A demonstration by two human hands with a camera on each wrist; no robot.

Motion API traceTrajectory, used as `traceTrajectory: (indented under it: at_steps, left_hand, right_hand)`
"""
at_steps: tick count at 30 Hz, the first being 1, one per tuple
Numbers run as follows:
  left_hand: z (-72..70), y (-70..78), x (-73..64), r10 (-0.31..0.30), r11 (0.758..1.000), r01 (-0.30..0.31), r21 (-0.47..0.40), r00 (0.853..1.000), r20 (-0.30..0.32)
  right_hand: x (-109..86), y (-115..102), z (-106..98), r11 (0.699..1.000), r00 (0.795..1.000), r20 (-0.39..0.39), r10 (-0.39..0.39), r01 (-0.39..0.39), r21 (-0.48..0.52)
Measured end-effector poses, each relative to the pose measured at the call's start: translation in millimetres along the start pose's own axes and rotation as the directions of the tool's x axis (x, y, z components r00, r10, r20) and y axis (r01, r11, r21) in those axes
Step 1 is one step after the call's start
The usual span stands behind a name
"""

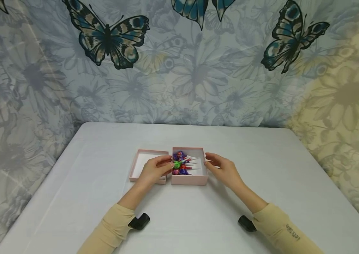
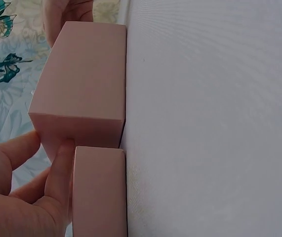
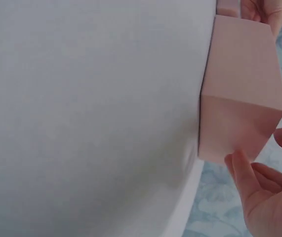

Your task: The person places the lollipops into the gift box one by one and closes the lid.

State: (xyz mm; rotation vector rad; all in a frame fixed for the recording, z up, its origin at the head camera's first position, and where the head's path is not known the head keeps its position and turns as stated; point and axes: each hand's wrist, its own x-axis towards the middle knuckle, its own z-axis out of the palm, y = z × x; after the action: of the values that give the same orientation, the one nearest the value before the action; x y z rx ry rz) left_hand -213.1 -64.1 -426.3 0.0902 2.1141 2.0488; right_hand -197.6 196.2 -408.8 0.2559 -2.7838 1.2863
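A pink open-topped box [image 1: 189, 180] stands on the white table, with several lollipops [image 1: 182, 171] inside. Their wrapped heads, purple, red and green, lie toward the left and their white sticks point right. Left of the box is its shallow pink lid [image 1: 133, 168], inside up. My left hand [image 1: 154, 170] reaches over the lid; its extended fingertips touch the box's left wall, as the left wrist view shows. On the other side, my right hand [image 1: 225, 171] has relaxed fingers against the right wall, the thumb near the top rim in the right wrist view.
A white cloth covers the table [image 1: 182, 222]. Behind it hangs a backdrop [image 1: 195, 91] printed with flowers and butterflies. Black wrist devices [image 1: 139, 221] sit at both yellow sleeves [image 1: 112, 229].
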Motion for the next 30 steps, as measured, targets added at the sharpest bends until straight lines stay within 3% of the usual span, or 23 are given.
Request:
traceTrajectory:
  at_steps: [6, 20, 25, 28, 30]
  left_hand:
    - [2.4, 4.0, -1.4, 0.018, 0.999, -0.018, 0.031, 1.0, 0.013]
    - [25.1, 7.2, 5.1, 0.058, 0.994, -0.064, 0.091, 0.996, 0.066]
    - [26.9, 6.7, 6.6, 0.06, 0.991, -0.067, 0.114, 0.996, 0.06]
    - [20.2, 11.4, 2.5, 0.066, 0.99, -0.072, 0.122, 0.997, 0.049]
    - [9.2, 19.0, -3.4, 0.083, 0.987, -0.087, 0.134, 0.996, 0.036]
  right_hand:
    - [-0.8, 3, 0, 0.992, 0.99, 0.072, 0.118, -0.121, 0.032]
    - [-7.8, 19, -18, 0.984, 0.984, 0.091, 0.155, -0.162, 0.077]
    - [-8.1, 18, -23, 0.994, 0.992, 0.072, 0.108, -0.109, 0.02]
    - [-10.1, 8, -26, 0.999, 0.999, -0.023, 0.038, -0.038, 0.019]
    - [-12.2, -5, -27, 0.997, 0.995, -0.094, -0.023, 0.029, 0.069]
